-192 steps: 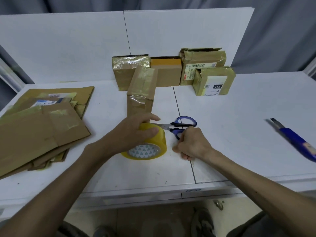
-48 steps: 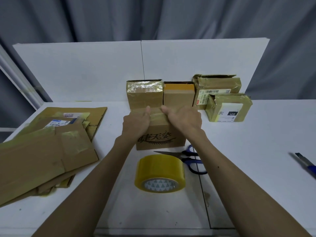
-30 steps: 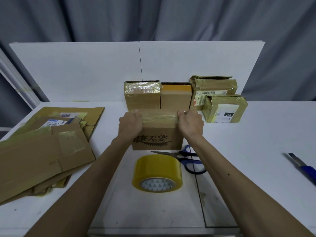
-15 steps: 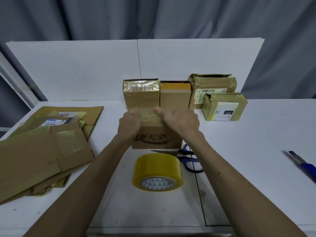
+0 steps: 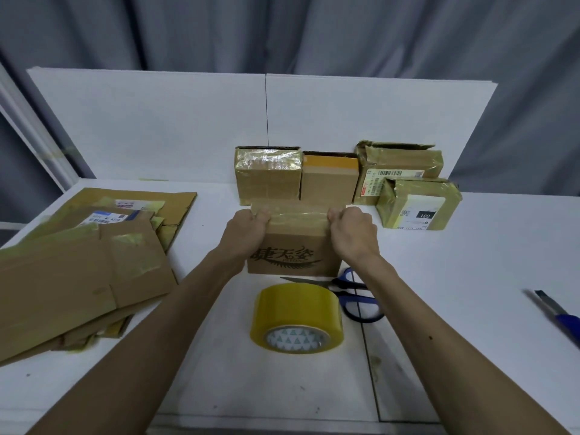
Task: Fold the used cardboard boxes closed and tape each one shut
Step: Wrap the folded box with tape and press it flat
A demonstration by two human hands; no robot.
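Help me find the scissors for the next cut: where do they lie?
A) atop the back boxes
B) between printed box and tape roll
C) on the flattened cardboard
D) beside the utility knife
B: the scissors lie in front of the printed box, behind the tape roll.

1. Before me: white desk (image 5: 455, 262).
2. My left: flattened cardboard stack (image 5: 78, 271).
3. Centre: printed box (image 5: 292, 255); behind it, four taped boxes (image 5: 266, 180).
4. Nearer me: yellow tape roll (image 5: 296, 312), scissors (image 5: 354, 296) just beside.
5. Far right: blue knife (image 5: 558, 315).

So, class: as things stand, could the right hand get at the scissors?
Probably yes: the scissors lie uncovered on the table close to the right hand, which must first let go of the box.
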